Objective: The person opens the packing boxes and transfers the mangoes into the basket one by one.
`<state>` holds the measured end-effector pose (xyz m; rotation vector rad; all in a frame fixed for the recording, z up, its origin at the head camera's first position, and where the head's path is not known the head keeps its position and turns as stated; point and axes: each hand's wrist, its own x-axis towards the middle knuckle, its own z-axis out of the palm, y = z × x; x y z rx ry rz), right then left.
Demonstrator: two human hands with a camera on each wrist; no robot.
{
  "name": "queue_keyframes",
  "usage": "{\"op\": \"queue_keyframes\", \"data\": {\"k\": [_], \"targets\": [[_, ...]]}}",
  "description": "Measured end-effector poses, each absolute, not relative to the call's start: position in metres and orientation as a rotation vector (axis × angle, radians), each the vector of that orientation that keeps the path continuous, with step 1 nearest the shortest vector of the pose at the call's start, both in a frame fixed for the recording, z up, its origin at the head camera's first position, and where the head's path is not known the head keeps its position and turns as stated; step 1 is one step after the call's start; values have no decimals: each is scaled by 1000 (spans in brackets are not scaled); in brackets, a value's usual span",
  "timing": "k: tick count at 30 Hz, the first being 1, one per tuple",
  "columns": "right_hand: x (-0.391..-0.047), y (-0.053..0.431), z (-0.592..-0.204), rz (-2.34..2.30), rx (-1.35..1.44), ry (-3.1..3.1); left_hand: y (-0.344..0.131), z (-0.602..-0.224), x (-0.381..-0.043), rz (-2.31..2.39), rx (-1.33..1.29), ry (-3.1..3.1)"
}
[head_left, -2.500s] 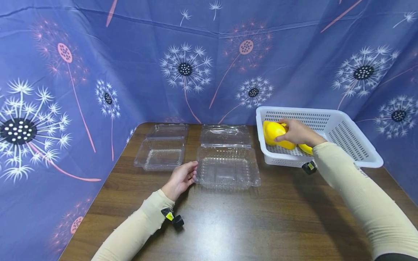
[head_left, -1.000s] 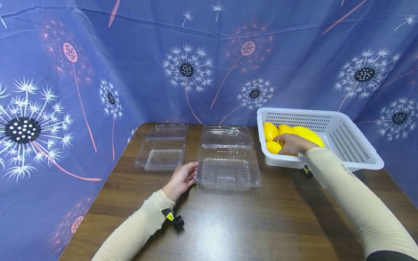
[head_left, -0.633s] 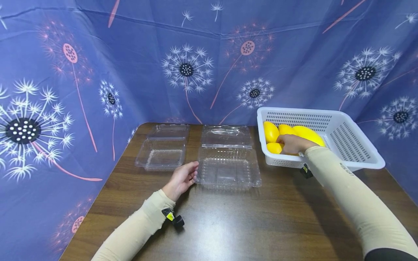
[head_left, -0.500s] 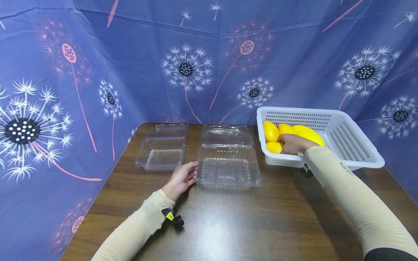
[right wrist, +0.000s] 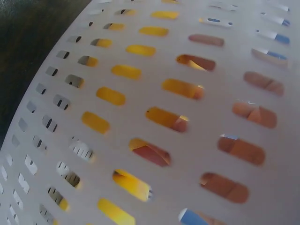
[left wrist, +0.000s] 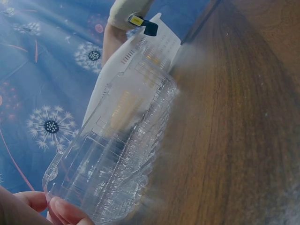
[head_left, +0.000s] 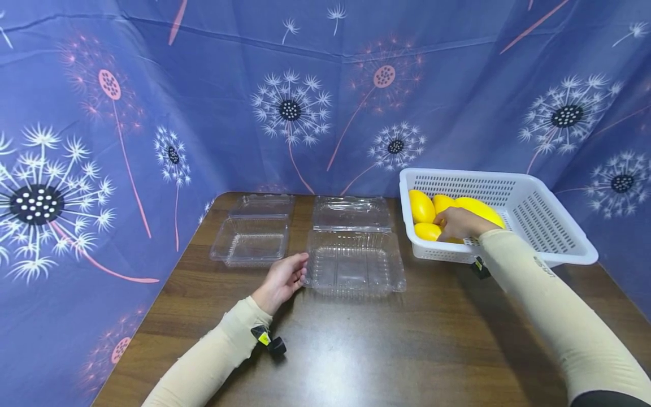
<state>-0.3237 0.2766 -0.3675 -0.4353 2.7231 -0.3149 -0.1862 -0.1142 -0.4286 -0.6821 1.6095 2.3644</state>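
My left hand pinches the left rim of an open clear plastic clamshell container. In the left wrist view, thumb and fingertip meet at its corner. My right hand reaches down into the white slotted basket, fingers curled over a smooth yellow, mango-shaped fruit mostly hidden beneath it. Similar fruits lie around: one at the left wall, one in front of it, a larger one behind the hand. Through the slots, the right wrist view shows fingers against yellow skin.
A second open clear clamshell container stands left of the first, its lid folded back. Both rest on the brown wooden table. A blue dandelion-print cloth hangs behind and at the sides.
My right hand, earlier gripping yellow fruit at the basket's left end, has moved right and down; the fruits there now lie spread apart. Lately it rises slightly. My left hand stays put.
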Motion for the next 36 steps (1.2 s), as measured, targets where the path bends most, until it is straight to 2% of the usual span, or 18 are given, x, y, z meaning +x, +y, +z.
{"op": "queue_keyframes", "data": {"k": [36], "targets": [[-320, 283, -360, -436, -383, 2760, -112, -428, -191, 2374, -665, 1609]]}}
